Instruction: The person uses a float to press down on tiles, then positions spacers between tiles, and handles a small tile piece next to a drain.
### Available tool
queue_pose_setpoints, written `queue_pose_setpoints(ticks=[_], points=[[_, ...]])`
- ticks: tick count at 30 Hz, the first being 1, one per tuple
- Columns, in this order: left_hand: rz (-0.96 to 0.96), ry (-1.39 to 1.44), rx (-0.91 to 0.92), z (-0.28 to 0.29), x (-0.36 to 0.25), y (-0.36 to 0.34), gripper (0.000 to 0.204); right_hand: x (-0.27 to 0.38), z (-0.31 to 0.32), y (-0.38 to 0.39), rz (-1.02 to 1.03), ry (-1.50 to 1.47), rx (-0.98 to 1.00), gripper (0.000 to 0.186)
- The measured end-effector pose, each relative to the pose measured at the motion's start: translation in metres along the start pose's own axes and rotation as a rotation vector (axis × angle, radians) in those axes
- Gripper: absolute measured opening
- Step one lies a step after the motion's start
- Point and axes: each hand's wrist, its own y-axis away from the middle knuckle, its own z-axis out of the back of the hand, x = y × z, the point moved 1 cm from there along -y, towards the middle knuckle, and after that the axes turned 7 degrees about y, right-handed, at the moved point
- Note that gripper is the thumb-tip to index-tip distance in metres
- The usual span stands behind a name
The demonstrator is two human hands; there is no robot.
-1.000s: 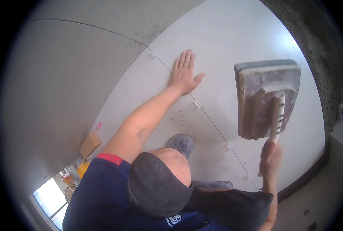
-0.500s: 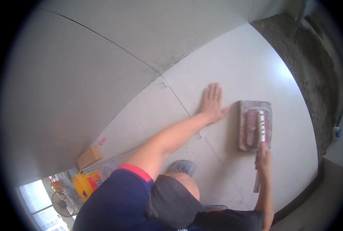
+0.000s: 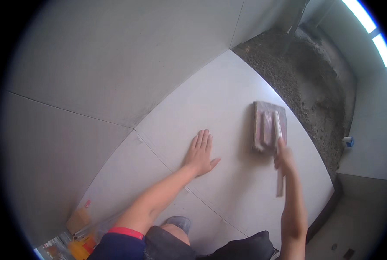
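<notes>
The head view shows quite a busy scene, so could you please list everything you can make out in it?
Flat-headed tool: one, reddish-grey with pale handle, over the slabs, right of centre
Slabs: at least two, pale grey, centre, meeting at a seam
Clips: at least two, white, along the seam
Wall panels: at least three, grey, left and top
Rough bed: one, grey-brown, upper right
Bright panes: at least two, white, upper right
Small item: one, blue and white, right
Box: one, tan, lower left
Unclear item: one, yellow, lower left
Shoe: one, grey, bottom centre
Sleeve: one, navy with red cuff, lower left
Left hand: one, bare, flat on a slab
Right hand: one, bare, gripping the handle
</notes>
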Motion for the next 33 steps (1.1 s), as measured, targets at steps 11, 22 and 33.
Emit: queue_pose_setpoints(ticks=[11,22,33], points=[[-0.011,-0.023,-0.032,-0.010,0.001,0.013,0.092,0.024,-0.052,-0.026,0.105,0.227,-0.091,0.062],[0.011,-0.165,-0.079,-0.010,0.008,0.001,0.097,-0.084,0.016,0.029,0.339,0.121,-0.678,0.064],[-0.176,-0.157,-0.285,0.011,0.086,-0.062,0.093,-0.093,0.053,0.055,0.058,-0.135,-0.746,0.070]])
